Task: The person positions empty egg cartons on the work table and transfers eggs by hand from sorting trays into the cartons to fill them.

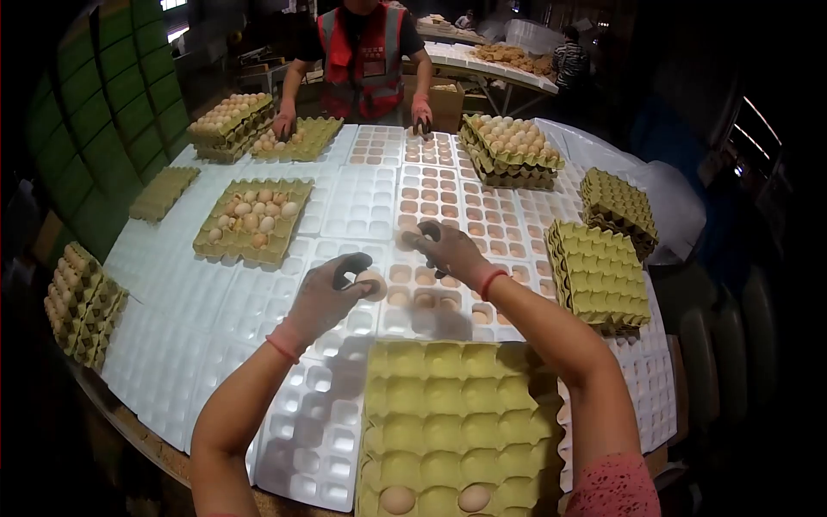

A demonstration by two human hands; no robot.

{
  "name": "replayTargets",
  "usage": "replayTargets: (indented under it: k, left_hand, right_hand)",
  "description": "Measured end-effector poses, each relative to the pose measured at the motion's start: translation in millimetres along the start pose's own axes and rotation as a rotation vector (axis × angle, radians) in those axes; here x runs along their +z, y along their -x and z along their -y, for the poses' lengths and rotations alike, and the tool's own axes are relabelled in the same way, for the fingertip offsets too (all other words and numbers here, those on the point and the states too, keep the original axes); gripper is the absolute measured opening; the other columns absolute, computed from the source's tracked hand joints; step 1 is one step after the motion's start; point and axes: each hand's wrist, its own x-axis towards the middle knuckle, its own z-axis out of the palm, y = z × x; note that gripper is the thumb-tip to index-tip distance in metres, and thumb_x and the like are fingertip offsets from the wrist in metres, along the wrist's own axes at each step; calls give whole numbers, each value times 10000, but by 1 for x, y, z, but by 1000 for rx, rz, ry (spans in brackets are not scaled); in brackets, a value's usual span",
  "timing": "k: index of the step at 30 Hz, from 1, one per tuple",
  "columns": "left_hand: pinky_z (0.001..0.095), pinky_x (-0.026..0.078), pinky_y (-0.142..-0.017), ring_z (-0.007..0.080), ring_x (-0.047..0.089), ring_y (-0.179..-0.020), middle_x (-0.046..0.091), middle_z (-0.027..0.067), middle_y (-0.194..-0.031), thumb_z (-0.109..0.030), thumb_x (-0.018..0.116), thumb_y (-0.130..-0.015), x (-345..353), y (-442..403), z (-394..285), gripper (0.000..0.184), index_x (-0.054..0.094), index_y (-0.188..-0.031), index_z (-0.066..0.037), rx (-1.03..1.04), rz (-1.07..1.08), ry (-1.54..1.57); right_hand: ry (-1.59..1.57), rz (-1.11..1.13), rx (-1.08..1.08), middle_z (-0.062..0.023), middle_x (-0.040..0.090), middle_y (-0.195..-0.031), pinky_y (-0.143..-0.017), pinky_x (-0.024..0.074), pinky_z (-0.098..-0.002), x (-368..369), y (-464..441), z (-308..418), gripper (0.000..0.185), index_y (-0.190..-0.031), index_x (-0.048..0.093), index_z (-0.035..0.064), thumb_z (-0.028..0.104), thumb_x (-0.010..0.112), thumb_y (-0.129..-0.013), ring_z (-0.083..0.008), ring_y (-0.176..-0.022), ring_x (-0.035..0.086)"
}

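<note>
My left hand (332, 297), in a thin glove with dark fingertips, pinches an egg (370, 285) above the white foam trays. Farther off, my right hand (452, 252) is closed around another egg (410, 238), partly hidden by the fingers, over the foam cells. Below both hands lies a white foam tray (392, 323) with eggs in several cells. Nearest me is a yellow-green pulp egg tray (461, 405). Two eggs sit in its front row, one egg (397, 500) at left and one egg (474, 498) at right.
A co-worker in a red vest (366, 65) reaches over the far edge. A part-filled pulp tray (252, 220) lies left of centre. Stacked egg trays (508, 151) stand at the back right, stacked pulp trays (599, 271) at right, and more egg-filled trays (82, 302) at far left.
</note>
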Motion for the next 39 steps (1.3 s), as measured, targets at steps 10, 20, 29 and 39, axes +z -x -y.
replayTargets:
  k: [10, 20, 29, 39]
  left_hand:
    - [396, 515, -845, 290, 666, -959, 676, 121, -1077, -302, 663, -837, 21, -16, 77, 378, 650, -1136, -70, -91, -119, -262]
    - [409, 483, -869, 356, 593, -1006, 598, 186, -1095, -171, 613, -909, 17, -51, 107, 258, 626, -1121, -24, -132, -516, -70]
    - [488, 334, -1047, 355, 436, -1254, 516, 139, -1306, -284, 552, -908, 50, -57, 129, 474, 504, -1346, -111, -86, -87, -809]
    - [420, 436, -994, 354, 520, -1192, 529, 195, -1308, 8, 595, -824, 15, 154, -83, 554, 482, -1366, 10, 314, -6, -131]
  right_hand:
    - [211, -57, 21, -160, 693, -1103, -970, 478, -418, 57, -122, -56, 557, -1221, 604, 42, 513, 496, -943, -283, -1115, 636]
    - [305, 151, -370, -221, 609, -1238, -994, 449, -429, 145, -165, -62, 383, -1186, 607, 2, 271, 501, -936, -365, -1173, 571]
    - [-96, 95, -517, -48, 643, -921, -711, 491, -280, 7, -25, -14, 313, -1185, 608, 40, 276, 527, -997, -117, -786, 567]
    - [414, 246, -791, -92, 619, -996, -901, 521, -456, 9, 303, -27, 310, -1103, 611, 146, 336, 675, -867, -246, -913, 627]
